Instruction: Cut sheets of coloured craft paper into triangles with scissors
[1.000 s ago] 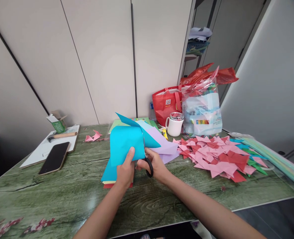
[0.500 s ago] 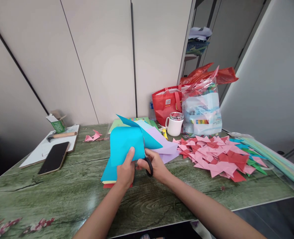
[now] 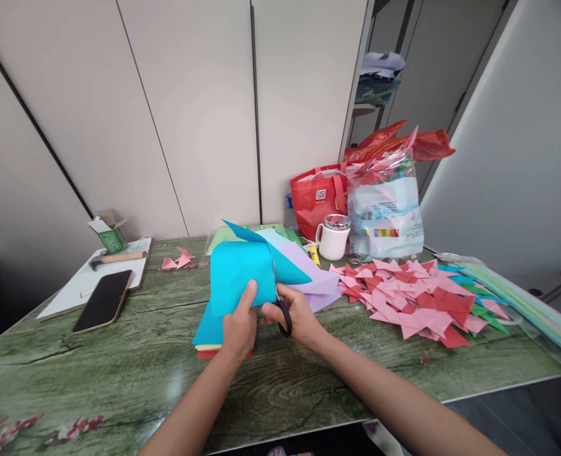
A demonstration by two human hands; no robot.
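A sheet of blue paper (image 3: 239,272) is in my left hand (image 3: 241,326), gripped at its lower edge with the thumb on top. My right hand (image 3: 295,313) is closed around the black handles of a pair of scissors (image 3: 286,318). The blades stand at the sheet's right edge and are mostly hidden by the paper. A cut blue flap (image 3: 290,266) slants away to the right. Under the sheet lies a stack of coloured paper (image 3: 206,332), blue on top with yellow and red edges below. Purple sheets (image 3: 325,285) lie just beyond my right hand.
Folded pink and red paper pieces (image 3: 408,294) are heaped at the right. Behind stand a white mug (image 3: 335,237), a red bag (image 3: 315,202) and a clear plastic bag (image 3: 385,215). At the left are a phone (image 3: 103,301), a hammer (image 3: 118,257) and a green box (image 3: 111,237).
Hands, scissors and blue paper keep almost the same place. Only a very slight shift of the whole view shows.
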